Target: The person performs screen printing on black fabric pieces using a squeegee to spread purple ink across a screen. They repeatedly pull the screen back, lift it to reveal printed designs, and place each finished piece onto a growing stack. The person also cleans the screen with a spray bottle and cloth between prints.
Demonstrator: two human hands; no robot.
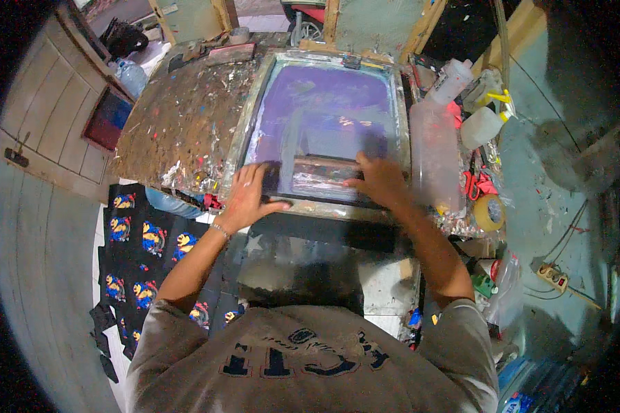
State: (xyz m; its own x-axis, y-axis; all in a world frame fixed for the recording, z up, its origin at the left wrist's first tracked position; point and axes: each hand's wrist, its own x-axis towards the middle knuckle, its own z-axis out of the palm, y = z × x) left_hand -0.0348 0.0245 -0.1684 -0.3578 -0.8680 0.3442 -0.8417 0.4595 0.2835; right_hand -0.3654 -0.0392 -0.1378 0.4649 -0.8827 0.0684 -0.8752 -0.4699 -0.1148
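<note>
A screen printing frame (pixel 256 113) with purple mesh lies on the worktable in front of me. My right hand (pixel 379 180) is closed around the right end of a squeegee (pixel 327 167), a wide bar resting across the lower part of the mesh. Streaks of pale ink show along the mesh just below the bar. At the frame's near left corner lies my left hand (pixel 246 199), fingers spread over the edge and thumb stretched along the near side. The blade's lower edge is hard to make out.
The ink-stained wooden tabletop (pixel 179 124) spreads to the left. Bottles, a spray bottle (pixel 486 124), red scissors (pixel 471 180) and a tape roll (pixel 488 213) crowd the right side. Black printed fabric pieces (pixel 155 237) lie low on the left. A power strip (pixel 552 277) hangs at right.
</note>
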